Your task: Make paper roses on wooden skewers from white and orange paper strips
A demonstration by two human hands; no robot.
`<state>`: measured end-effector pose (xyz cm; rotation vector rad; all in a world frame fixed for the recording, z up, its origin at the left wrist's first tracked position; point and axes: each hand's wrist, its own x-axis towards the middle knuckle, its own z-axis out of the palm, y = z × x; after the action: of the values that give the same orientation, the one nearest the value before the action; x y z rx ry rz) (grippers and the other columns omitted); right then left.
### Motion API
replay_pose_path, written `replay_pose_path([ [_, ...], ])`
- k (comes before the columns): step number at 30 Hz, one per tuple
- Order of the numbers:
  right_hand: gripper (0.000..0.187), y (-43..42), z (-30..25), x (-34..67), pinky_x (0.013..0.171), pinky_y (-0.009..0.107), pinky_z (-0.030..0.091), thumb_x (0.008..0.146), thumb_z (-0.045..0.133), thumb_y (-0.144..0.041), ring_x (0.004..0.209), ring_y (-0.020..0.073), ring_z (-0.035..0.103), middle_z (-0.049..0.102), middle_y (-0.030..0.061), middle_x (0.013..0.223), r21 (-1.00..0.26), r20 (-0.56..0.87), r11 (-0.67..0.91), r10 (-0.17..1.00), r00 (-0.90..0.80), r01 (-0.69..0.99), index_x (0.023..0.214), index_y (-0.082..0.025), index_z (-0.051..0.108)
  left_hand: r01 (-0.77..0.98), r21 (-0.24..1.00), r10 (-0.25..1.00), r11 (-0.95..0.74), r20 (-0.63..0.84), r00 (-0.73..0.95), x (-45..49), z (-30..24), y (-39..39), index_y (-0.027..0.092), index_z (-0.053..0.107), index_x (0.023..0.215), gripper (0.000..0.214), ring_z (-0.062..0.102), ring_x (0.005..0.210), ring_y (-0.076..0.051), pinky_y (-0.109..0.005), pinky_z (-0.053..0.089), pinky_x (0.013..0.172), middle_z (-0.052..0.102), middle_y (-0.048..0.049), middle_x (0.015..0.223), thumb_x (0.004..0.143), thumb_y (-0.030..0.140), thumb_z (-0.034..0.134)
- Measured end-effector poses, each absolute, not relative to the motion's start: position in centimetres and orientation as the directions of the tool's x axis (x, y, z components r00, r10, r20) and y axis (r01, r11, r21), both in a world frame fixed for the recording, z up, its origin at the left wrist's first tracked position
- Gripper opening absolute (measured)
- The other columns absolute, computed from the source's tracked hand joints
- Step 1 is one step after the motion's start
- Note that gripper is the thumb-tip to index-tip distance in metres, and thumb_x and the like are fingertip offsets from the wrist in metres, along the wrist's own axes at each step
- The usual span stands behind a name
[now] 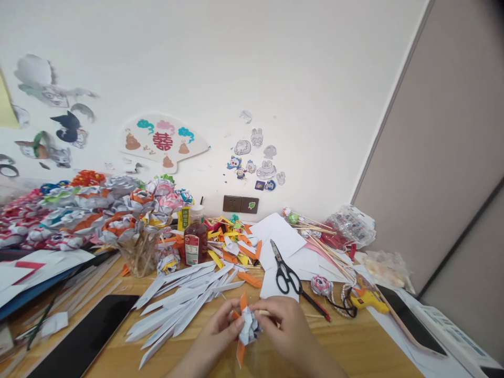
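A folded white paper flower (249, 326) with orange paper pieces (240, 354) sticking out above and below is held over the wooden table's front middle. My left hand (220, 326) pinches its left side, thumb across the front. My right hand (286, 324) is closed at the flower's right side, around what looks like a thin wooden stick (264, 313); the fingers partly hide it. Just to the left lie several folded white paper strips (185, 307). Black-handled scissors (284, 275) rest on white paper sheets (277, 231) beyond my right hand.
Many finished paper flowers (90, 202) are heaped at the back left. A bottle (195, 239) stands beside colored paper pieces (236, 247). Left is a black tablet (86, 333). On the right are a yellow glue gun (370, 300), a phone (411, 317) and wooden sticks (331, 255).
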<state>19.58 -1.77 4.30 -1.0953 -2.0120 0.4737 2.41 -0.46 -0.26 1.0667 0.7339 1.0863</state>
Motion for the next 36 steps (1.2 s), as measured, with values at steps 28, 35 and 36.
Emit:
replay_pose_path([
  [28,0.057,-1.0,4.2,20.6,0.051,0.025,0.03,0.101,0.024,-0.047,0.054,0.0139,0.056,0.064,0.0016,0.058,-0.193,0.688,0.776,0.544,-0.481,0.601,0.072,-0.02,0.064,-0.332,0.936,0.91,0.122,0.028,0.413,2.6,-1.0,-0.1,0.021,0.068,0.088,0.044,0.056,0.067,-0.014,-0.024,0.042,0.066,0.066,0.0017,0.073,0.058,0.051,0.081],
  [35,0.053,-0.9,4.4,20.3,0.049,0.026,0.031,0.103,0.024,-0.041,0.052,0.014,0.054,0.064,0.0016,0.059,-0.092,0.75,0.814,0.436,-0.497,0.574,0.075,-0.019,0.064,-0.322,0.936,0.902,0.139,0.014,0.431,2.4,-1.7,0.2,0.021,0.067,0.092,0.044,0.057,0.07,-0.015,-0.025,0.042,0.066,0.067,0.0,0.076,0.061,0.05,0.079],
  [36,0.053,-0.9,4.3,20.3,0.048,0.026,0.031,0.103,0.024,-0.04,0.051,0.014,0.054,0.063,0.0015,0.059,-0.085,0.755,0.815,0.428,-0.497,0.574,0.075,-0.019,0.063,-0.323,0.936,0.903,0.135,0.018,0.43,2.4,-1.8,0.2,0.021,0.067,0.091,0.043,0.057,0.07,-0.015,-0.025,0.042,0.066,0.067,0.0,0.076,0.062,0.05,0.079],
])
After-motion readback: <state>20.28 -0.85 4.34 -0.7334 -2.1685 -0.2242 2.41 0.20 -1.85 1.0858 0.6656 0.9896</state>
